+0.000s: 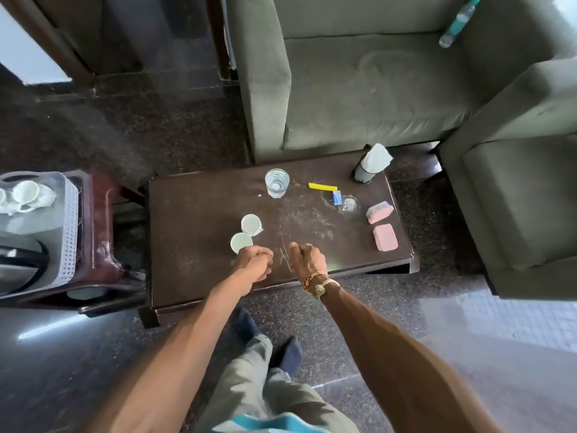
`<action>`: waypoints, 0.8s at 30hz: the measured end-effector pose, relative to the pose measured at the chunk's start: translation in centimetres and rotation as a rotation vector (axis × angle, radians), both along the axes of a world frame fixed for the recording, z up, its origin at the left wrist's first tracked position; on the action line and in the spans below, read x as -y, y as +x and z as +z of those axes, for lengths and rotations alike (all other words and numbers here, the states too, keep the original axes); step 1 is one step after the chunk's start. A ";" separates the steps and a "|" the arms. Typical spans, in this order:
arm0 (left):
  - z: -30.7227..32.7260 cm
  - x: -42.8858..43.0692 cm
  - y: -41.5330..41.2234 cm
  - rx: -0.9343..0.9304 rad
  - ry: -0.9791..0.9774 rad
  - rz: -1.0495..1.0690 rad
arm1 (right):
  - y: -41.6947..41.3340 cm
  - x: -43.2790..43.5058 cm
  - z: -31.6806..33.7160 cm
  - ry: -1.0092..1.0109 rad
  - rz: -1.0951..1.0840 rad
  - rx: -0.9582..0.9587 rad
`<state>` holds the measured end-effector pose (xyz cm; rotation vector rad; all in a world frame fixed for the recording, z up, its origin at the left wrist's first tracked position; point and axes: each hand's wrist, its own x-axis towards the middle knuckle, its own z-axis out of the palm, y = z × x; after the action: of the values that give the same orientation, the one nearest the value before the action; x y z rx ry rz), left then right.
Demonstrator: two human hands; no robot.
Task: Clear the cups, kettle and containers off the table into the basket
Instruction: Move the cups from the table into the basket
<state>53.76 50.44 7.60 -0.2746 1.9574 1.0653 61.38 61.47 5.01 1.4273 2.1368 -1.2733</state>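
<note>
Two small white containers stand on the dark low table (199, 276): one (250, 224) further back, one (241, 242) nearer, just left of my left hand (254, 265). That hand hovers over the table with fingers curled and nothing visible in it. My right hand (309, 260) hovers beside it, fingers loosely bent, holding nothing. A clear drinking glass (277, 183) stands near the table's far edge. The white perforated basket (70, 226) sits on a stool at the left, with white cups (26, 193) and a dark kettle (23, 264) inside.
On the table's right part lie two pink sponges (379, 212) (385, 237), a yellow strip (321, 186), a small blue item (336, 197) and a tissue holder (370, 165). Grey sofas stand behind and to the right, with a water bottle (459, 21) on one.
</note>
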 end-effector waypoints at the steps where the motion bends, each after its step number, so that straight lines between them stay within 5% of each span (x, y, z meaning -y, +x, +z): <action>1: -0.2 0.1 -0.6 0.004 0.001 0.020 | -0.6 0.0 0.0 -0.007 0.012 0.003; 12: -3.1 1.7 -7.4 0.016 -0.021 0.168 | -7.5 -0.8 -1.9 -0.034 0.039 0.014; 24: -16.4 5.6 -8.1 0.089 -0.140 0.515 | -10.3 1.3 -13.8 -0.082 0.363 0.181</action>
<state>45.70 44.82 -8.82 -0.9257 1.9291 1.2083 51.10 60.14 -8.82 1.0182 2.0736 -1.0401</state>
